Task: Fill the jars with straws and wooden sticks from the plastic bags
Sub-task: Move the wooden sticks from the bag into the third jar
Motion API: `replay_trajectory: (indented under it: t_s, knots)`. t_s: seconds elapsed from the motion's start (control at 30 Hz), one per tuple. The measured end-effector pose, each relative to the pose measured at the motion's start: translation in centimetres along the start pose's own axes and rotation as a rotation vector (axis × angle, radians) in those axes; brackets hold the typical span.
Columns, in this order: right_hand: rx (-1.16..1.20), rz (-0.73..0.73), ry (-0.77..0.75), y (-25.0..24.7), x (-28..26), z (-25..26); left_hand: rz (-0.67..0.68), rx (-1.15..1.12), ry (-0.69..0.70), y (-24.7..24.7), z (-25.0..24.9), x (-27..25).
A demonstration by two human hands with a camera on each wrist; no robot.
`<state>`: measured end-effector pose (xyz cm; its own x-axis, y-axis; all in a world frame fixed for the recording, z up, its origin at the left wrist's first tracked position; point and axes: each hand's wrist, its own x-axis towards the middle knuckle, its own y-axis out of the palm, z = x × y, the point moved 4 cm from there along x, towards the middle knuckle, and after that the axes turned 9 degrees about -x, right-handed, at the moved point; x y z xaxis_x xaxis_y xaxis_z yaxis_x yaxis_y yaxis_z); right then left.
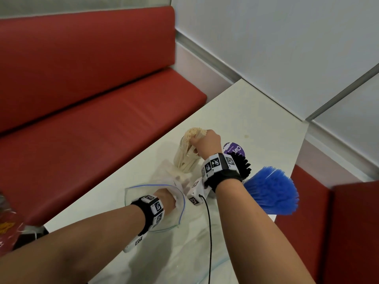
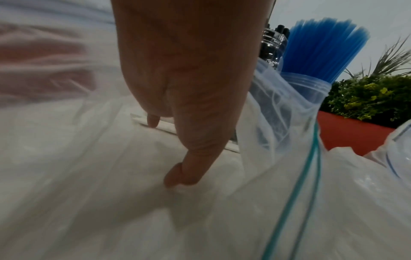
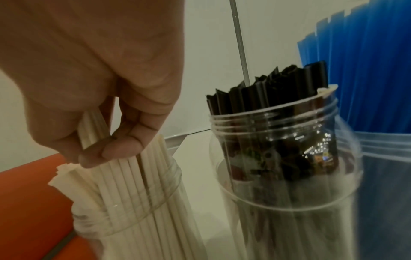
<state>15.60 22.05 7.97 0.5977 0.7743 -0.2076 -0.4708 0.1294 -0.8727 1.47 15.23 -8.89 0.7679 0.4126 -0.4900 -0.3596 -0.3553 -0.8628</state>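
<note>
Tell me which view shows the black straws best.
Right wrist. The black straws stand in a clear jar, close up and unobstructed. In the head view the right hand's wristband hides most of them. The left wrist view shows only a few tips behind the left hand.

Far table (image 1: 246, 111) surface is unobstructed. Near side is crowded: stick jar (image 1: 185, 158), black-straw jar (image 3: 286, 158), blue straws (image 1: 272, 189) (bagged), loose bags (image 1: 164, 206).

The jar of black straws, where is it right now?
In the right wrist view the jar of black straws stands on the table, between the jar of white sticks and the blue straws.
</note>
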Motion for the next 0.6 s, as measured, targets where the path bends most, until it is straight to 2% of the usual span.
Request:
replay_trajectory:
  t_s: [0.1, 0.13, 0.17, 0.23, 0.27, 0.3, 0.33, 0.37, 0.43, 0.47, 0.5, 0.53, 0.6]
  knots:
    - [0.032, 0.015, 0.014, 0.0, 0.2, -0.3, 0.108, -0.113, -0.038, -0.2, 0.7, 0.5]
    - [0.043, 0.025, 0.018, -0.1, 0.3, -0.5, 0.105, -0.172, -0.020, -0.1, 0.7, 0.8]
    - [0.049, 0.035, 0.016, -0.2, 0.3, -0.7, 0.245, -0.229, -0.100, 0.1, 0.7, 0.6]
    - [0.070, 0.041, -0.019, -0.4, 0.3, -0.9, 0.223, -0.469, -0.220, 0.5, 1.3, 0.8]
    - [0.090, 0.022, -0.059, -0.6, 0.2, -0.8, 0.209, -0.502, -0.203, 0.6, 1.5, 1.3]
    - [0.111, -0.015, -0.103, -0.9, 0.0, -0.6, 0.205, -0.464, -0.199, 0.5, 1.6, 1.4]
    - [0.121, -0.067, -0.143, -1.1, -0.3, -0.4, 0.076, -0.381, -0.138, 0.3, 1.7, 1.7]
    - [0.104, -0.136, -0.182, -1.2, -0.7, -0.1, 0.058, -0.322, -0.114, -0.4, 1.6, 1.5]
    - [0.015, -0.309, -0.287, -1.1, -1.5, 0.6, 0.161, -0.209, -0.112, -0.5, 1.2, 2.2]
    - [-0.043, -0.367, -0.350, -0.6, -1.8, 1.0, 0.218, -0.083, -0.124, -0.3, 1.1, 2.1]
    - [-0.125, -0.364, -0.401, 0.2, -2.2, 1.3, 0.225, 0.094, -0.120, -0.9, 1.0, 1.4]
    - [-0.222, -0.302, -0.434, 1.3, -2.4, 1.2, 0.181, 0.226, -0.111, -1.0, 1.1, 1.4]
    - [-0.423, -0.092, -0.417, 4.0, -2.5, 0.2, 0.120, 0.275, -0.039, -0.4, 1.0, 1.8]
